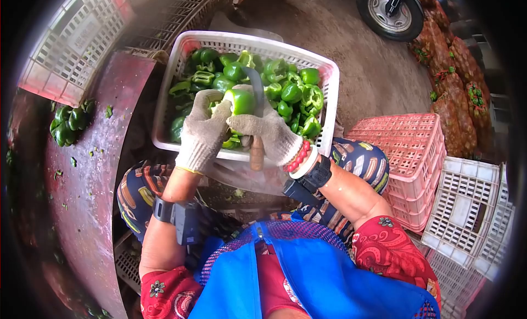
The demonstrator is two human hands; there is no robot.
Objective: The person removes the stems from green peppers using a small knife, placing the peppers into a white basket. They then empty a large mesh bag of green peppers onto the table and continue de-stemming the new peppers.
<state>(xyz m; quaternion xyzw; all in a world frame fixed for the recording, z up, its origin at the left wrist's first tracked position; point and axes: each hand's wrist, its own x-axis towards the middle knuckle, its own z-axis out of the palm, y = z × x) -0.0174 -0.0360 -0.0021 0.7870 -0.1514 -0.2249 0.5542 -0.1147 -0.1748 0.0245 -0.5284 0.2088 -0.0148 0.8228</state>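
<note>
Both my hands wear light knitted gloves and meet above a white basket [329, 99] filled with cut green peppers [291, 92]. My left hand [206, 127] is closed round a green pepper [241, 101], its fingers partly hidden behind it. In my right hand [266, 127] is a knife with a wooden handle [256, 153]; its dark curved blade [256, 83] points away from me, beside the pepper. The right fingers also lie against the pepper's lower side.
Left, a reddish board [104, 171] carries several green peppers [68, 124] and scraps, beside a white crate [82, 42]. Right are stacked pink crates [401, 143], white crates [461, 203] and filled net sacks [461, 99]. A wheel [390, 12] stands at the top.
</note>
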